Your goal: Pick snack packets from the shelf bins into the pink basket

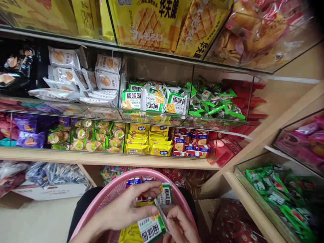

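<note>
Inside pink basket (108,194): two green-white packets (167,195), two red-blue packets (134,182), some yellow packets (129,235) beneath. Gripping upper green-white packet with left hand (126,209), fingers closed; pinching lower packet (151,230) with right hand (181,227).

wooden shelf (101,158) with glass-walled bins holds yellow packets (149,143), round biscuits (96,138) and purple packs (27,133) side by side.

Wooden shelving (101,158) spans 9 to 1 o'clock, tiered with glass dividers (193,87) (clear panels, packet-filled). A second wooden unit (283,108) adjoins at 3 o'clock. Pale floor (32,221) at 8 o'clock.
</note>
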`<state>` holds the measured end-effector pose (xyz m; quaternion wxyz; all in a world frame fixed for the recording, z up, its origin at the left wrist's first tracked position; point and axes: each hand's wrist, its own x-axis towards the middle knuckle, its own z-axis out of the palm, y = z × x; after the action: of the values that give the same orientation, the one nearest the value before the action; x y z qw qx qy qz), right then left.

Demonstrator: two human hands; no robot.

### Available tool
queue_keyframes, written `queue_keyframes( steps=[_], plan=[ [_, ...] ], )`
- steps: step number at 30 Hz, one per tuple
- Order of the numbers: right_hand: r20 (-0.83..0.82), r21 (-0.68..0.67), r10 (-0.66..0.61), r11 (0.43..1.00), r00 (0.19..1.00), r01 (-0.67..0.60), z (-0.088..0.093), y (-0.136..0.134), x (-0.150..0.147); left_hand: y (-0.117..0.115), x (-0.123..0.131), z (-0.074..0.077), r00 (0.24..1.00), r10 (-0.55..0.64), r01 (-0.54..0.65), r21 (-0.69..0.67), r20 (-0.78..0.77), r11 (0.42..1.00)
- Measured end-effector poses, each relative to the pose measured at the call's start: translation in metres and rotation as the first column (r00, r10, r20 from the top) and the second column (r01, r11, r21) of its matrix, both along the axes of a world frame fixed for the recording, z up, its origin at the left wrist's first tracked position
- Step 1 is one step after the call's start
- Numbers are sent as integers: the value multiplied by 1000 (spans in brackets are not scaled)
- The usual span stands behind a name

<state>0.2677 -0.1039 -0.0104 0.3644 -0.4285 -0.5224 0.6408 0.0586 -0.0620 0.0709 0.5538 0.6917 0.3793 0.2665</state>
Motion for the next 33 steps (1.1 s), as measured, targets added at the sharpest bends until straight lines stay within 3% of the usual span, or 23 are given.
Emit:
queue_keyframes(
  steps=[3,6,10,13,16,22,26,30,33],
  plan=[
    [-23,28,95,995,995,-95,7,6,5,6,4,11,996,-87,89,-91,32,992],
    [-35,23,101,995,994,-100,18,11,9,11,11,18,996,-83,80,-139,-19,987],
    [-60,-9,13,1000,998,-14,32,18,11,17,20,18,997,-60,71,-217,58,974],
    [-77,7,-128,992,989,129,37,22,10,22,26,14,986,49,-6,-256,161,967],
    [-62,53,-218,974,974,222,35,24,8,25,29,10,967,177,-122,-284,180,951],
    [-36,81,-265,960,964,267,30,32,1,26,35,7,908,356,-245,-409,222,879],
    [-33,67,-351,934,936,352,29,41,2,32,38,6,872,414,-282,-426,260,860],
    [-9,156,-461,876,887,457,20,44,10,38,38,2,870,424,-311,-390,250,867],
    [34,201,-483,861,875,467,11,40,14,40,37,-1,885,408,-310,-368,226,876]
  ],
)
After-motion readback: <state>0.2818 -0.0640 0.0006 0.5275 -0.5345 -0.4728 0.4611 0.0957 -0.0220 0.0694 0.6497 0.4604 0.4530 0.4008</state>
